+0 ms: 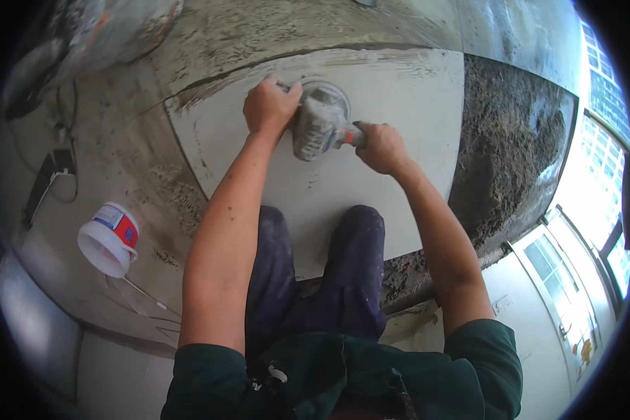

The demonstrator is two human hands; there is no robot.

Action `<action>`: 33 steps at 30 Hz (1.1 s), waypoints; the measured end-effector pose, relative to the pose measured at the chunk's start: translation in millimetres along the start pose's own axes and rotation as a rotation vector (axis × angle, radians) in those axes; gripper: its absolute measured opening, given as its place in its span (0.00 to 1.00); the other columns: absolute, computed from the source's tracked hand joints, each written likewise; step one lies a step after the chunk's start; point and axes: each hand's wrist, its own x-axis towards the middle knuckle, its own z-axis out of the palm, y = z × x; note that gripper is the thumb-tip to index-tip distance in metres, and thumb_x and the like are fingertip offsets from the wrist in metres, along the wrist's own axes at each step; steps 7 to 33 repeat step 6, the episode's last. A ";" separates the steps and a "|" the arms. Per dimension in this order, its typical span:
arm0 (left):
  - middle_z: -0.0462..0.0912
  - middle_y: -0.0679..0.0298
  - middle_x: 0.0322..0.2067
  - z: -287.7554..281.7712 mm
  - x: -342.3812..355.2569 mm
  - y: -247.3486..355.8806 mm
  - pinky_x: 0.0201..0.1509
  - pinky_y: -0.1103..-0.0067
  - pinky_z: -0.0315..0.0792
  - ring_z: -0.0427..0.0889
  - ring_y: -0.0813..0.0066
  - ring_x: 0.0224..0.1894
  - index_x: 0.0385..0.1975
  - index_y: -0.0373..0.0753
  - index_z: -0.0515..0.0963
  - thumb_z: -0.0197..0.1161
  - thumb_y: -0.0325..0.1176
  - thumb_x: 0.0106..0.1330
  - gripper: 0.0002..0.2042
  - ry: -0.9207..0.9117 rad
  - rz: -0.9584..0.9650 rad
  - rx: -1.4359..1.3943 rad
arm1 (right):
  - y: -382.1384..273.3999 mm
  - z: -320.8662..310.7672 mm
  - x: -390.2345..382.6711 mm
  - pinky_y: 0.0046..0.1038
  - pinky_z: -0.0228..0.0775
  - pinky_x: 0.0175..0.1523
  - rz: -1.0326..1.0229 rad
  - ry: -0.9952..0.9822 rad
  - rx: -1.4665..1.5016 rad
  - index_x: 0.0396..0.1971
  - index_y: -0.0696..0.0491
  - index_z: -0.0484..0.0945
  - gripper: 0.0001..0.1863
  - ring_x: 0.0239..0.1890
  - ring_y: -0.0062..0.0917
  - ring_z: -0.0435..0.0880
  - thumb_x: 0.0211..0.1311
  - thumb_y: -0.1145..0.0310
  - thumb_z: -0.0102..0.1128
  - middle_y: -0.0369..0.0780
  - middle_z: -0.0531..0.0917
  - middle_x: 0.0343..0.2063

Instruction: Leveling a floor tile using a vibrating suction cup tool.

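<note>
A dusty grey tile vibrator point(320, 120), with a round base and a handle on each side, rests on a large pale floor tile point(399, 203). My left hand point(270, 105) is closed round its left handle, most of which is hidden by the fingers. Around the right handle, marked by a red band, my right hand point(383, 148) is wrapped. I am kneeling on the near part of the tile. Grey smears of mortar run along the tile's far edge.
Dark loose mortar point(507, 140) fills a strip right of the tile. Dirty laid tiles point(308, 31) stretch beyond it. At left a white bucket point(105, 245) with a red and blue label lies tipped, near a thin cable. A windowed door point(556, 269) stands at right.
</note>
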 end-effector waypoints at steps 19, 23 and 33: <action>0.89 0.52 0.33 42.1 21.0 56.9 0.46 0.62 0.81 0.88 0.50 0.40 0.34 0.45 0.87 0.67 0.51 0.55 0.17 0.032 0.006 0.149 | 58.9 -33.9 21.8 0.46 0.76 0.51 -0.010 -0.177 0.021 0.43 0.51 0.82 0.17 0.43 0.48 0.85 0.51 0.65 0.66 0.52 0.86 0.35; 0.89 0.52 0.33 42.1 21.0 56.9 0.46 0.62 0.81 0.88 0.50 0.40 0.34 0.45 0.87 0.67 0.51 0.55 0.17 0.032 0.006 0.149 | 58.9 -33.9 21.8 0.46 0.76 0.51 -0.010 -0.177 0.021 0.43 0.51 0.82 0.17 0.43 0.48 0.85 0.51 0.65 0.66 0.52 0.86 0.35; 0.89 0.52 0.33 42.1 21.0 56.9 0.46 0.62 0.81 0.88 0.50 0.40 0.34 0.45 0.87 0.67 0.51 0.55 0.17 0.032 0.006 0.149 | 58.9 -33.9 21.8 0.46 0.76 0.51 -0.010 -0.177 0.021 0.43 0.51 0.82 0.17 0.43 0.48 0.85 0.51 0.65 0.66 0.52 0.86 0.35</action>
